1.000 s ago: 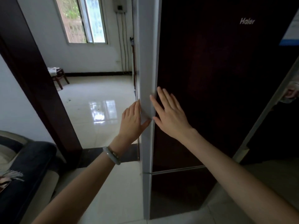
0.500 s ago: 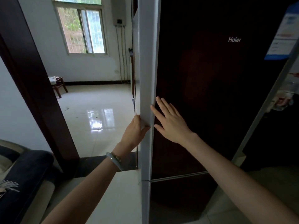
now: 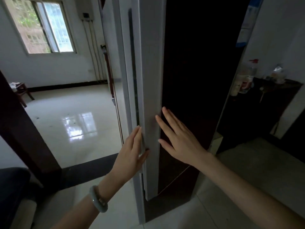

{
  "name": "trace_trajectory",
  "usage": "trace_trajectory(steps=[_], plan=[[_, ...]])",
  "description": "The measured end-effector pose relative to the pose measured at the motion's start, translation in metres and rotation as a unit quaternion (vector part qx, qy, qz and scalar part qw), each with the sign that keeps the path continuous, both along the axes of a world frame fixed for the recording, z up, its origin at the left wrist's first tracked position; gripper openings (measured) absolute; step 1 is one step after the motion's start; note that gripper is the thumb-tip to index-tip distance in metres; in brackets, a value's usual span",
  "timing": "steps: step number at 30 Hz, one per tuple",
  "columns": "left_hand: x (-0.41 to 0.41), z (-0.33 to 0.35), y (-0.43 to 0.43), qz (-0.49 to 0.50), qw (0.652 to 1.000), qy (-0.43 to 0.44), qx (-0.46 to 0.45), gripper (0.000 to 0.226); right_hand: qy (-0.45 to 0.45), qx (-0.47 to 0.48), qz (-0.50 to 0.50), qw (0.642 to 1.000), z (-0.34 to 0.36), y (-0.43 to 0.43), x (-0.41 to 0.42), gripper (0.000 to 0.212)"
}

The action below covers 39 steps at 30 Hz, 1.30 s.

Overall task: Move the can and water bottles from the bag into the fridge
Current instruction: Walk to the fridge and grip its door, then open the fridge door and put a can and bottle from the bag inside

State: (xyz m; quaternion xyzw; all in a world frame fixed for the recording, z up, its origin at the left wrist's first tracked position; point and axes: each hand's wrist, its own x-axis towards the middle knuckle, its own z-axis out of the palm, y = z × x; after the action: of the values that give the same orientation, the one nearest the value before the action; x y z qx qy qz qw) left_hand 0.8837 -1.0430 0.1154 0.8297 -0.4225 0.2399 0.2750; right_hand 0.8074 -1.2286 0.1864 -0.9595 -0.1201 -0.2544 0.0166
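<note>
The fridge's dark brown door [image 3: 198, 76] with its white side edge [image 3: 151, 71] stands right in front of me. A narrow dark gap [image 3: 133, 63] shows between the door edge and the fridge body. My left hand [image 3: 130, 156] grips that edge, fingers tucked into the gap and thumb on the white strip. My right hand [image 3: 178, 139] lies flat on the door front with its fingers spread, holding nothing. No bag, can or water bottles for the task are in view.
A dark doorframe [image 3: 24, 129] stands at the left, with a glossy tiled floor [image 3: 74, 116] beyond it. At bottom left is a dark sofa [image 3: 13, 187]. A dark cabinet [image 3: 264, 104] at the right carries a red-capped bottle [image 3: 251, 70] and jars.
The door edge has come away from the fridge body, showing a dark gap. My left fingers have slid into it. My right hand stays flat on the door.
</note>
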Motion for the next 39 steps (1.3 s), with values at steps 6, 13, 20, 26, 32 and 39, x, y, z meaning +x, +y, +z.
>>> trace_trajectory(steps=[6, 13, 20, 26, 32, 39], plan=[[-0.065, -0.014, -0.029, -0.06, 0.998, 0.018, -0.012, 0.077, -0.001, 0.022, -0.018, 1.0, -0.008, -0.02, -0.074, 0.066], [-0.148, -0.018, -0.082, -0.101, 0.994, 0.007, -0.039, 0.073, 0.008, 0.072, -0.054, 0.996, -0.007, -0.059, -0.171, 0.067], [-0.223, -0.011, -0.13, -0.193, 0.975, 0.074, -0.087, 0.078, 0.015, 0.202, -0.115, 0.972, -0.017, -0.089, -0.251, 0.08], [-0.267, -0.005, -0.18, -0.249, 0.963, 0.087, -0.056, 0.079, 0.001, 0.268, -0.187, 0.945, -0.032, -0.121, -0.308, 0.081], [-0.285, -0.006, -0.234, -0.28, 0.959, 0.044, 0.025, 0.075, -0.002, 0.267, -0.251, 0.93, -0.04, -0.158, -0.349, 0.079], [-0.265, -0.012, -0.267, -0.204, 0.976, -0.052, 0.063, 0.069, -0.021, 0.152, -0.306, 0.94, -0.035, -0.186, -0.363, 0.07]])
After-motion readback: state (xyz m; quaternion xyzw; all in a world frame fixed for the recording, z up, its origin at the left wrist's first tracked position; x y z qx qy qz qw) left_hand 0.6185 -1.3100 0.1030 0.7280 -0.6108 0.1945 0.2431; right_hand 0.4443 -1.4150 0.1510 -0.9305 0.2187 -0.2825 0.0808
